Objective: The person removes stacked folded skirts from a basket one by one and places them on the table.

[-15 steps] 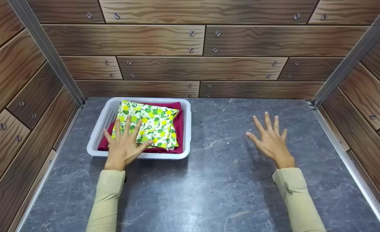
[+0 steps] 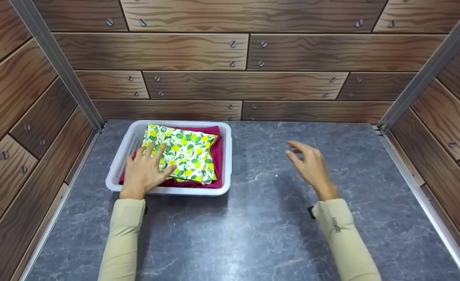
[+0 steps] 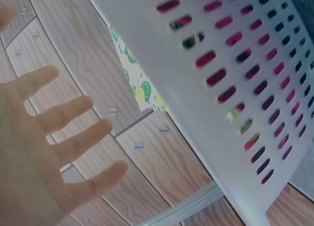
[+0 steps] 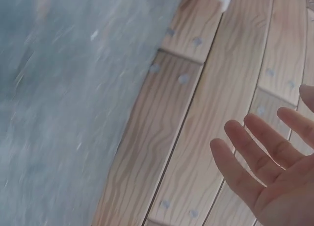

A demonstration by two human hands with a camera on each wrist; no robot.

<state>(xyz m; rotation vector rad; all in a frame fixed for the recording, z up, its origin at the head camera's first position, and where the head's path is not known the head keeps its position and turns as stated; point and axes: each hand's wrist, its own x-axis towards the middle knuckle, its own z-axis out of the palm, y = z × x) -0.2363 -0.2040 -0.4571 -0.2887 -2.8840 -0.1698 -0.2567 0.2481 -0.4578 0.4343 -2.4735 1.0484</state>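
Observation:
In the head view a white plastic basket (image 2: 228, 156) with slotted sides stands at the back left of the table. It holds folded cloths: a lemon-print cloth (image 2: 187, 152) lies over a dark red cloth (image 2: 217, 156). My left hand (image 2: 142, 169) is spread over the basket's front left corner, fingers apart. The left wrist view shows that hand (image 3: 59, 138) above the level of the basket rim, holding nothing. To the right of the basket, my right hand (image 2: 309, 164) hovers over the table, turned partly sideways with its fingers loosely bent and nothing in them.
The grey marbled table (image 2: 253, 226) is bounded by wood-patterned panels (image 2: 245, 84) at the back and both sides. Metal posts (image 2: 421, 70) rise at the back corners. Sleeves cover both forearms, and a dark band (image 2: 311, 212) shows at the right wrist.
My right hand has moved left and turned sideways, its spread fingers now drawn together. The left hand has shifted slightly left, its fingers bending a little. Basket and cloths keep their place.

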